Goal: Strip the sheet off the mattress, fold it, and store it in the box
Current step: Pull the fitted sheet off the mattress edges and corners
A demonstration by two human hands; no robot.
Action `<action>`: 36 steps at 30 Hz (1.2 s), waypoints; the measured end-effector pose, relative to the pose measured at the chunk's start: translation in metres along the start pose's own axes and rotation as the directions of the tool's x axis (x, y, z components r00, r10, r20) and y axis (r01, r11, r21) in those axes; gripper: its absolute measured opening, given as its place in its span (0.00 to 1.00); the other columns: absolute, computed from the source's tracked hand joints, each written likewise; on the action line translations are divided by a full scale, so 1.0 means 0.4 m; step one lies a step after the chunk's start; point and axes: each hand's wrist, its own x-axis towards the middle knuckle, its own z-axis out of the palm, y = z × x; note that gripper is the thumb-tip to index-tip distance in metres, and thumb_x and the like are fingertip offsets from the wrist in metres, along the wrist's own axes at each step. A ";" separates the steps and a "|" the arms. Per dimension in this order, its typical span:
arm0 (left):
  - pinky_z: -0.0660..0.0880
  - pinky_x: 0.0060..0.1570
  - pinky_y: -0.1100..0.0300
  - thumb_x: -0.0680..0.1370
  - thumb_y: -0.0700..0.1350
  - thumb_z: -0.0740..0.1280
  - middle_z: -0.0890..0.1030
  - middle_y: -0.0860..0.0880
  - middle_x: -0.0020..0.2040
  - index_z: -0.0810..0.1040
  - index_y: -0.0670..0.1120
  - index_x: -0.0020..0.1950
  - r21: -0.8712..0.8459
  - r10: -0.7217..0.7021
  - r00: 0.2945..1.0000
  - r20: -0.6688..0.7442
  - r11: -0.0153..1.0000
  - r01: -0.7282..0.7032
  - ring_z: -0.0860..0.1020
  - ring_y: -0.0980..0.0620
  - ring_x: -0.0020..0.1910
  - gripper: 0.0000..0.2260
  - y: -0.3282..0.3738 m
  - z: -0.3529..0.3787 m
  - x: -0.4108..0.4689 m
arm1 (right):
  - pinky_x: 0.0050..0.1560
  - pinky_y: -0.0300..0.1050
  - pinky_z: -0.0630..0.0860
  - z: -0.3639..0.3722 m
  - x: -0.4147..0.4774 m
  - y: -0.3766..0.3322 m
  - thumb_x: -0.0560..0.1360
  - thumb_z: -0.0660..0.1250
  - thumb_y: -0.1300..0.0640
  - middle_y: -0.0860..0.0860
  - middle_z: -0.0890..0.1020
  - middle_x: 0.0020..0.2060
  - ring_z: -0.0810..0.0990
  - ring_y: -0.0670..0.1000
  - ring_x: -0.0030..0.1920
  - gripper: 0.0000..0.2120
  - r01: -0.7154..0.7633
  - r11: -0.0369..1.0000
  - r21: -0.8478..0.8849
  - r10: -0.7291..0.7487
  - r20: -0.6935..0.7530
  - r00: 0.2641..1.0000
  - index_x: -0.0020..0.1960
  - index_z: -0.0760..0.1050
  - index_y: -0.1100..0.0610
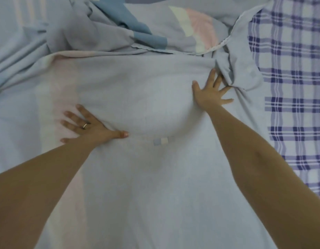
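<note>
Pale blue sheet (155, 186) of soft woven fabric, with a faint pink band down its left part, lies spread flat and fills most of the view. The person's left hand (91, 125) lies palm-down on it near the pink band, fingers straight and spread, thumb stretched out to the right, grasping nothing; a thin gold ring (85, 125) sits on one finger. The right hand (208, 93) also presses flat on the sheet farther up and to the right, fingers fanned out and released, their tips touching a bunched fold of the same fabric. Between the two hands the cloth is smooth. Beyond them, the sheet's far part (146, 35) is heaped in wrinkles, showing darker blue, cream and pink stripes. Along the right edge lies a blue-and-white checked cloth (290, 87), partly under the sheet.
</note>
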 end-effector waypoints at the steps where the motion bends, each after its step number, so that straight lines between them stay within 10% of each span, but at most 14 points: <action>1: 0.39 0.61 0.25 0.46 0.68 0.77 0.25 0.43 0.72 0.22 0.51 0.70 -0.005 0.004 1.000 -0.008 1.000 -0.004 0.27 0.39 0.71 0.75 -0.001 0.002 -0.003 | 0.67 0.74 0.45 0.007 -0.031 -0.033 0.78 0.48 0.37 0.48 0.41 0.77 0.41 0.60 0.76 0.34 -0.021 0.997 0.075 0.025 -0.050 0.998 0.78 0.38 0.47; 4: 0.39 0.61 0.25 0.48 0.67 0.78 0.25 0.43 0.72 0.23 0.50 0.71 -0.014 0.007 0.999 -0.036 1.000 -0.008 0.28 0.39 0.72 0.75 0.003 0.007 -0.006 | 0.70 0.70 0.43 0.082 -0.195 -0.089 0.80 0.51 0.43 0.53 0.46 0.78 0.44 0.60 0.77 0.32 0.269 0.961 0.061 -0.253 -0.197 0.947 0.79 0.45 0.53; 7: 0.38 0.61 0.26 0.46 0.69 0.77 0.24 0.43 0.72 0.22 0.51 0.70 -0.032 0.031 0.998 -0.061 0.999 -0.033 0.27 0.40 0.71 0.75 -0.007 0.012 0.004 | 0.66 0.75 0.49 0.203 -0.375 -0.079 0.78 0.51 0.42 0.51 0.58 0.76 0.54 0.62 0.75 0.28 0.810 0.552 -0.197 -0.828 -0.008 0.561 0.76 0.59 0.48; 9: 0.37 0.61 0.26 0.46 0.70 0.76 0.23 0.44 0.71 0.21 0.51 0.69 -0.037 0.042 0.996 -0.074 0.998 -0.045 0.26 0.40 0.70 0.76 -0.017 0.025 0.021 | 0.65 0.77 0.51 0.235 -0.341 -0.085 0.78 0.50 0.41 0.48 0.61 0.75 0.57 0.61 0.75 0.25 0.882 0.361 -0.302 -0.901 0.133 0.414 0.75 0.61 0.44; 15: 0.35 0.59 0.25 0.46 0.71 0.76 0.21 0.42 0.69 0.20 0.50 0.68 -0.093 0.081 0.994 -0.068 0.992 -0.087 0.24 0.38 0.69 0.76 -0.038 0.033 0.033 | 0.66 0.75 0.38 0.177 -0.232 -0.272 0.81 0.41 0.42 0.40 0.39 0.76 0.38 0.58 0.76 0.25 0.635 0.736 -0.236 -0.621 0.138 0.771 0.76 0.37 0.38; 19: 0.33 0.61 0.28 0.59 0.67 0.74 0.24 0.42 0.72 0.28 0.51 0.74 -0.145 0.242 0.965 -0.096 0.956 -0.254 0.26 0.39 0.70 0.65 -0.079 0.030 0.021 | 0.71 0.69 0.42 0.182 -0.367 -0.349 0.82 0.46 0.47 0.47 0.43 0.78 0.42 0.59 0.76 0.27 0.435 0.898 -0.073 -0.429 0.078 0.900 0.78 0.42 0.46; 23: 0.36 0.69 0.38 0.74 0.51 0.67 0.42 0.43 0.77 0.54 0.52 0.77 -0.048 0.382 0.784 -0.489 0.886 -0.462 0.40 0.47 0.76 0.35 -0.303 0.040 0.011 | 0.73 0.59 0.42 0.318 -0.613 -0.333 0.80 0.53 0.52 0.52 0.55 0.77 0.51 0.55 0.76 0.27 0.687 0.723 0.077 -0.672 -0.153 0.725 0.77 0.55 0.54; 29: 0.49 0.68 0.42 0.72 0.58 0.65 0.54 0.39 0.76 0.59 0.45 0.76 -0.170 -0.022 0.626 -0.780 0.969 -0.177 0.53 0.40 0.75 0.36 -0.839 -0.160 0.102 | 0.73 0.54 0.49 0.527 -0.887 -0.514 0.76 0.53 0.52 0.54 0.63 0.74 0.62 0.56 0.73 0.27 0.961 0.277 0.014 -0.960 -0.041 0.278 0.75 0.61 0.55; 36: 0.71 0.55 0.48 0.67 0.46 0.77 0.70 0.42 0.60 0.76 0.43 0.55 -0.211 0.145 0.792 -0.592 0.921 -0.327 0.70 0.42 0.58 0.20 -0.977 -0.281 0.149 | 0.74 0.53 0.45 0.608 -0.942 -0.720 0.77 0.49 0.50 0.52 0.64 0.74 0.61 0.53 0.74 0.26 0.836 0.548 -0.037 -0.819 -0.228 0.527 0.74 0.63 0.55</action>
